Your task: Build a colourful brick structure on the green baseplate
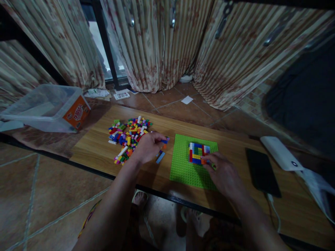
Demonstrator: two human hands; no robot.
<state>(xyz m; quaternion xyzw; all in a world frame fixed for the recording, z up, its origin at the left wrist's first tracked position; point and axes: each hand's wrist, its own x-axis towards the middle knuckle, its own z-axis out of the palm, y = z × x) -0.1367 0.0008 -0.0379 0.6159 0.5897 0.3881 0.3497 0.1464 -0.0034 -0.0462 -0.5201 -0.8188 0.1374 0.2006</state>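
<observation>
Left hand [149, 146] curled over loose bricks beside the brick pile [128, 138], grip unclear. Right hand [222, 172] pinching at the brick frame [198, 153] on the green baseplate [183, 167]. Risks: baseplate sliding on the bench [96, 146], frame popping apart under skewed pressure, loose blue brick [160, 157] swept off.

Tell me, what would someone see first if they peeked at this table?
Probably the bright green studded plastic baseplate in the middle of the wooden table, with a small square wall of coloured bricks built on it. The right hand touches that wall's near edge. To the left lies a scattered heap of many-coloured little plastic bricks, where the left hand picks at loose pieces.
</observation>
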